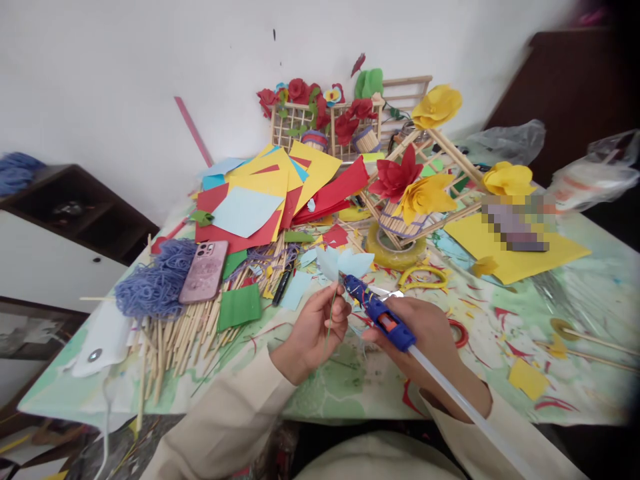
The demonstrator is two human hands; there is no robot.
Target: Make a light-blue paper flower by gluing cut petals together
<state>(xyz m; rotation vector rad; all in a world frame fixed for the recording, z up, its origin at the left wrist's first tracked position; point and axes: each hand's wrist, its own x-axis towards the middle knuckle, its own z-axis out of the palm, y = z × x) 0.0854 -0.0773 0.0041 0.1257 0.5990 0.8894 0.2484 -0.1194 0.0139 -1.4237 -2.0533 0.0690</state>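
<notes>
Light-blue flower (345,264): just beyond the tip of the glue gun (379,312); a few petals spread at the top of a green stem (331,313), so it looks part-built.
Left hand (313,333): just left of the glue gun, fingers pinching the stem below the petals.
Right hand (430,343): on the glue gun, fingers wrapped round its handle; a clear glue stick (453,388) runs out of its back end.
Gluing: apparently under way; the tip is close to the petal base, but blur there hides whether it touches or any glue shows.
Done: beyond the glue gun, red flowers (297,91) on upright stick frames; beyond it to the right, a red flower (397,175) and a yellow flower (427,197) at a tilted stick frame (454,159), all seemingly complete.
Left: the blue bloom probably needs more petals or securing; a cut blue piece (297,291) lies left of the glue gun on the worktop (345,390), and a larger blue sheet (246,211) farther off that way.
</notes>
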